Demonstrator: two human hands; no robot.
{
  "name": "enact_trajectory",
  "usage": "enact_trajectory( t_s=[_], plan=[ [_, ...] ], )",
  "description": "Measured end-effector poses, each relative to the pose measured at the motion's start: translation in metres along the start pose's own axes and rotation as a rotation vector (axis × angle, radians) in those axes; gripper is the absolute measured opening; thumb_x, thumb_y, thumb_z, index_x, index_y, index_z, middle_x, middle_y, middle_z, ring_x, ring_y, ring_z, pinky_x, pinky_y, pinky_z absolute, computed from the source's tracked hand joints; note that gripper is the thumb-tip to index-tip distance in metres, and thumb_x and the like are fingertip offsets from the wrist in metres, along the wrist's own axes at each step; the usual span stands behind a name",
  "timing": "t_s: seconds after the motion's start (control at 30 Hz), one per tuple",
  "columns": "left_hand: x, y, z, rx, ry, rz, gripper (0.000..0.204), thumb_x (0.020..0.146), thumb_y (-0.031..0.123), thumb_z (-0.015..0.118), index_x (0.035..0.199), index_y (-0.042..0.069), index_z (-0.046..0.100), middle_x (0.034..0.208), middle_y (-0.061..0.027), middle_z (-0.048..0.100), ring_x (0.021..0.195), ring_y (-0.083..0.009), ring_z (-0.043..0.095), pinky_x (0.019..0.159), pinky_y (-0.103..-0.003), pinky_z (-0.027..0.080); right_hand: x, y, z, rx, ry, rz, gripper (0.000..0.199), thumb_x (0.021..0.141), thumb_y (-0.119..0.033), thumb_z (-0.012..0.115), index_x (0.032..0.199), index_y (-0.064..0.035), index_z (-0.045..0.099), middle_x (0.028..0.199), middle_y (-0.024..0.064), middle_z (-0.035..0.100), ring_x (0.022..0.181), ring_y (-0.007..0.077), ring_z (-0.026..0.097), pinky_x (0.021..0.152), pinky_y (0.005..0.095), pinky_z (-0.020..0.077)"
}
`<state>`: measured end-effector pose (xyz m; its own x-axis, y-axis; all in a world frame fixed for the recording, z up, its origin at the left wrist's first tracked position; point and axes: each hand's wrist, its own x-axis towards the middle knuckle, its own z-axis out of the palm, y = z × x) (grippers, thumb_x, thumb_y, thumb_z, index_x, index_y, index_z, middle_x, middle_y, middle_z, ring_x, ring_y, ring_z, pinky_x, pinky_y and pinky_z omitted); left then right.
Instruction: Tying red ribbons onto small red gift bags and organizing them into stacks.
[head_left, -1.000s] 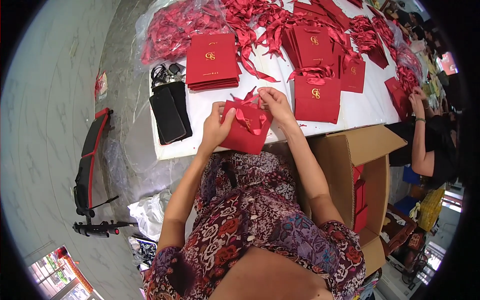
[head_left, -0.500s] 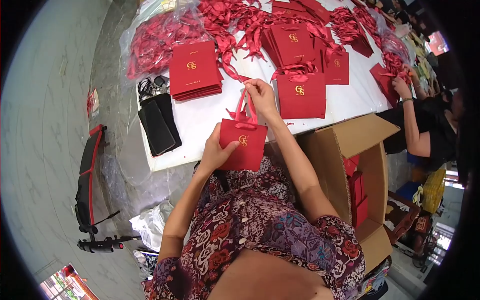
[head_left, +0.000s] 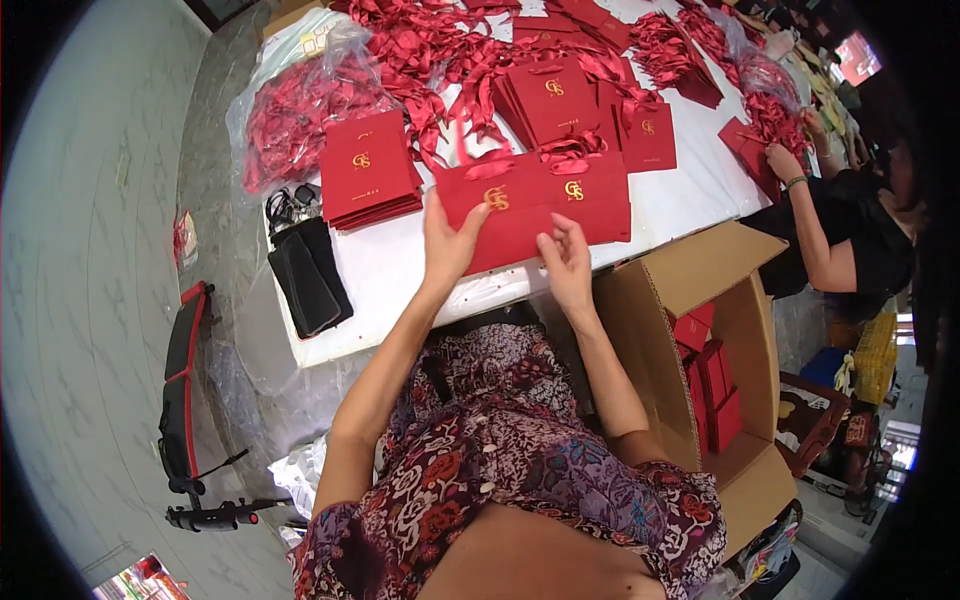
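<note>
My left hand (head_left: 445,240) grips the left side of a small red paper gift bag (head_left: 505,235), its thumb on the front near a gold emblem. The bag lies tilted over the table's near edge, its pink-red ribbon handle at the top. It overlaps another red gift bag (head_left: 600,215) with a ribbon handle just to its right. By the lower right edge of the held bag is my right hand (head_left: 568,270), fingers bent and apart, with nothing visible in them. Whether its fingertips touch the bag I cannot tell.
Left of the bags are a stack of flat red bags (head_left: 370,175) and a black phone-like slab on black cloth (head_left: 310,280). Loose red ribbons (head_left: 430,50) and standing bags (head_left: 550,100) lie beyond. An open cardboard box (head_left: 655,340) holds red bags. Another person's hand (head_left: 785,160) works at far right.
The bag in my left hand has moved forward and right, from my lap onto the table against the other bag. My right hand has let go of its ribbon handle and come down nearer me.
</note>
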<state>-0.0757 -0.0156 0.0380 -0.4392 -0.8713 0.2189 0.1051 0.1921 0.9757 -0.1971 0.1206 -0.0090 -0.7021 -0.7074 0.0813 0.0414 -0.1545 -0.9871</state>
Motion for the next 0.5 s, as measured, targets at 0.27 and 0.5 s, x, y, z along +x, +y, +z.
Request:
enact_trajectory(
  t_s=[0.27,0.5],
  plan=[
    [0.005,-0.043,0.074,-0.047,-0.276,-0.128,0.07,0.085,0.012,0.074,0.141,-0.001,0.034,0.118,-0.0193,0.059,0.092,-0.0249,0.066,0.079,-0.036,0.056,0.034,0.012,-0.047,-0.327,0.513,-0.28,0.036,0.099,-0.006,0.051,0.133,0.002,0.045,0.124,0.0185,0.053,0.11,0.0264,0.053,0.097,0.0384,0.0439],
    [-0.022,-0.061,0.084,0.579,-0.317,0.229,0.083,0.076,0.01,0.075,0.149,0.004,0.035,0.126,-0.0265,0.047,0.113,-0.0434,0.049,0.099,-0.049,0.042,0.032,0.018,-0.046,-1.094,0.61,-0.338,0.05,0.088,-0.01,0.058,0.136,-0.0039,0.047,0.127,0.0216,0.047,0.121,0.0384,0.042,0.105,0.0511,0.0281]
  ],
)
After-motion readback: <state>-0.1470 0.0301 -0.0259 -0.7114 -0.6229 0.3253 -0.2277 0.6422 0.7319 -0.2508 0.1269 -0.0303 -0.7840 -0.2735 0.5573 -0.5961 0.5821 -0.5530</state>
